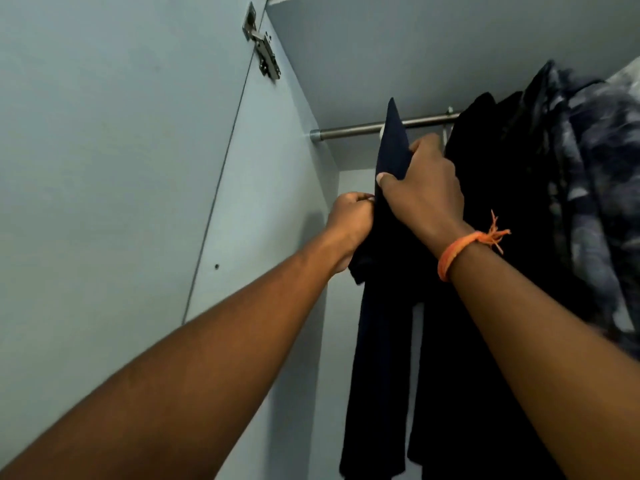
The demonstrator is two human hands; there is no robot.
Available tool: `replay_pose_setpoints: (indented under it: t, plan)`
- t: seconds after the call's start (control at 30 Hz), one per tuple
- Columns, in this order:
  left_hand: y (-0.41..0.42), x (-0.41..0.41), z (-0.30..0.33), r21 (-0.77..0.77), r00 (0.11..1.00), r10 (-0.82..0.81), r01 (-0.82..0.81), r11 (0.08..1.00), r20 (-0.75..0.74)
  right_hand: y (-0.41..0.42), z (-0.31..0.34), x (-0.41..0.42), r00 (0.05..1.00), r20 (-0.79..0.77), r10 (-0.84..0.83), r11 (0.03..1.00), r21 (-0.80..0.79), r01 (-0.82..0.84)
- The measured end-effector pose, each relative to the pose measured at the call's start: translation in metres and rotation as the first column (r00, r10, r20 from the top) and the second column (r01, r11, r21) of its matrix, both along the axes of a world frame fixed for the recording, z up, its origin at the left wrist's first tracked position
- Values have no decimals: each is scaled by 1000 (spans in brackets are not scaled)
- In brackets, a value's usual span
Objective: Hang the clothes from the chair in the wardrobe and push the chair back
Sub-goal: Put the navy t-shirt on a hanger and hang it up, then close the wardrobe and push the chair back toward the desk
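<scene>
While both hands are up at the rail point(349, 130), a navy garment point(381, 271) is getting hung, so the job looks maybe midway.

Looking through the head camera, the right hand point(424, 188) is pinching the garment's top fold between thumb and fingers just under the rail, and the left hand point(351, 216) is curling round its left edge lower down. Can't tell if a hanger is hooking on yet. Other dark clothes point(502, 202) are already hanging to the right, touching it, so that side is getting crowded; bare rail is showing on the left up to the wardrobe wall point(263, 202). Chair isn't showing, so pushing it back is probably still waiting.
</scene>
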State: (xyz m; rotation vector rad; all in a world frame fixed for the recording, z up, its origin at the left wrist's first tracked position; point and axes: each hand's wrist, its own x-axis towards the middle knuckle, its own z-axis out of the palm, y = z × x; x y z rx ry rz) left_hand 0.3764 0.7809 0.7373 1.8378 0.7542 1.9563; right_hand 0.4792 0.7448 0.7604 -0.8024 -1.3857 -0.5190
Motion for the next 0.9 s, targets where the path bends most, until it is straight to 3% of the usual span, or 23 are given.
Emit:
replay_pose_setpoints:
  t: [0.13,0.33,0.43,0.67,0.9]
  plan:
    - [-54,-13,-29,-99,990,136,-132,986,30,-27,-44,-7,990,-81,115,990,-72,-121]
    - [-148,-41,-72,-221,986,130,-105,970,102,-85,-101,-32,957,-204,208,948,-199,-248]
    - [-200,-63,-91,-232,975,200,-174,957,95,-121,-132,-53,949,-225,222,921,-270,-279]
    - [-328,-104,-175,-175,919,393,-389,905,-9,-234,-223,-120,882,-362,301,847,-323,-421]
    - [-448,-128,-263,-170,923,355,-378,910,-149,-334,-317,-170,756,-547,361,693,-385,-609]
